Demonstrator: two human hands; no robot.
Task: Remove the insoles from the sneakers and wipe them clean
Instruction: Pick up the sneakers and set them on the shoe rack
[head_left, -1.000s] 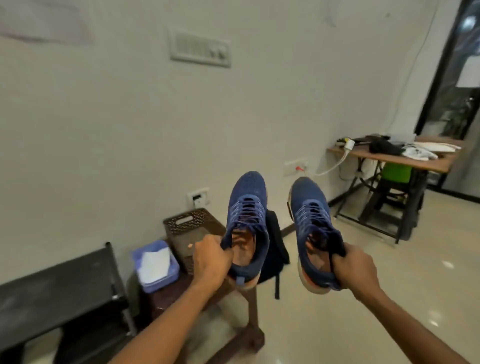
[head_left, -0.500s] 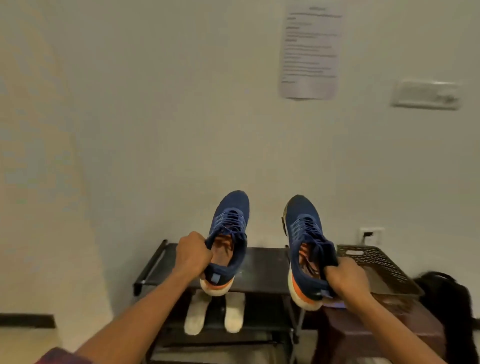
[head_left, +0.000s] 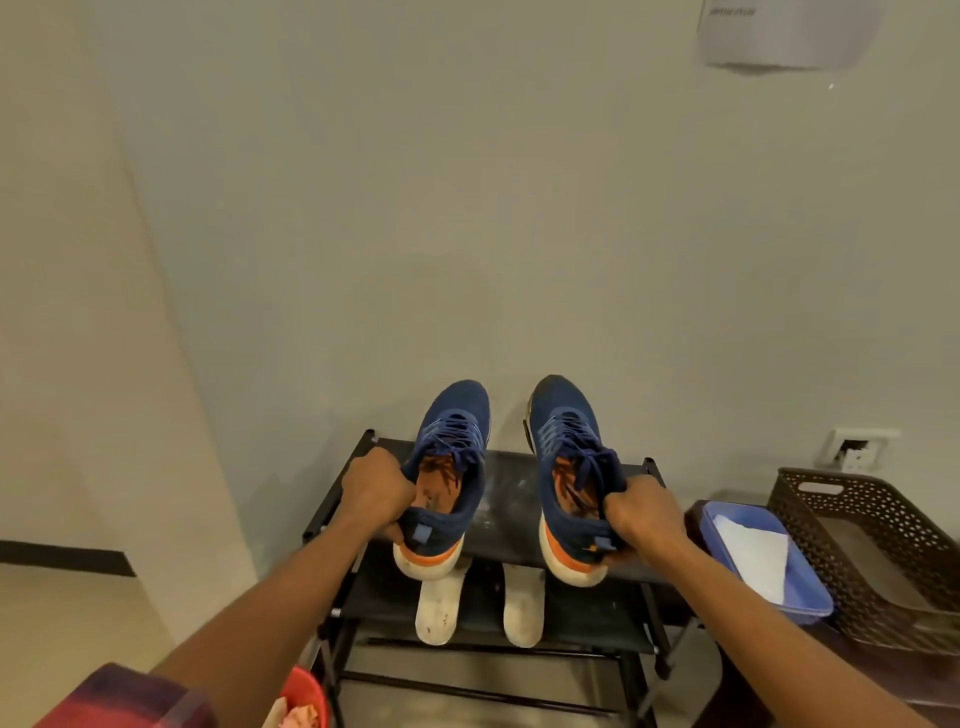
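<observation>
I hold two blue sneakers with orange and white soles over the top shelf of a black shoe rack (head_left: 504, 478). My left hand (head_left: 376, 493) grips the left sneaker (head_left: 447, 467) by its collar near the heel. My right hand (head_left: 641, 512) grips the right sneaker (head_left: 569, 467) the same way. Both toes point toward the wall. Brownish-orange insoles show inside each opening, with laces lying across them. Whether the soles touch the shelf I cannot tell.
A pair of white shoes (head_left: 439, 608) sits on the rack's lower shelf. At the right, a blue tray (head_left: 810, 605) holds a white cloth (head_left: 756, 551), next to a dark perforated basket (head_left: 883, 525). A red container (head_left: 306, 696) is at the bottom left. The wall is close behind.
My view has swung left from the room to the shoe rack. Both hands kept their grip and carried the sneakers over the rack's top shelf, lower than before.
</observation>
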